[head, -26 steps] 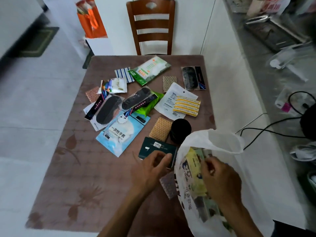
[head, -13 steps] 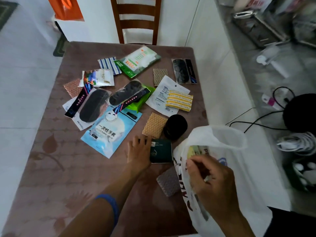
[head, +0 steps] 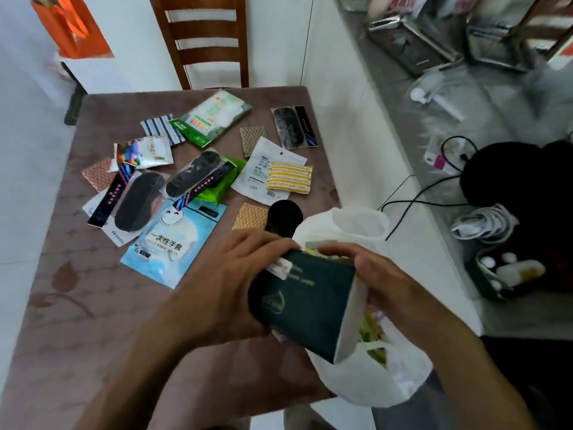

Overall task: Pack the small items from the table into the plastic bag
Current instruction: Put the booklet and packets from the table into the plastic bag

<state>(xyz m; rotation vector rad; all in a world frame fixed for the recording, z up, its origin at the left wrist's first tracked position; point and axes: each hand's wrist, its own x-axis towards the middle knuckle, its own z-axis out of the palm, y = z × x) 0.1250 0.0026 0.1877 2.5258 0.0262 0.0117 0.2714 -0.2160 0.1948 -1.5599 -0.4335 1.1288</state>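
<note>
My left hand (head: 223, 293) grips a dark green packet (head: 307, 302) and holds it tilted at the mouth of the white plastic bag (head: 366, 380), at the table's near right edge. My right hand (head: 381, 280) pinches the bag's rim and holds the mouth open. Yellow-green packets show inside the bag. On the brown table (head: 93, 305) lie several small items: a light blue glove packet (head: 176, 240), black eye-mask packs (head: 136, 200), a yellow striped pack (head: 288, 176), a tan woven square (head: 249, 215) and a black round thing (head: 285, 217).
A wooden chair (head: 204, 41) stands at the table's far side. To the right a grey counter (head: 465, 103) carries metal trays, black cables and a dark round object. An orange bag (head: 68, 29) hangs at the upper left.
My left hand has lifted the dark green packet off the table and carried it right to the bag's mouth. The right hand has shifted up along the bag's rim.
</note>
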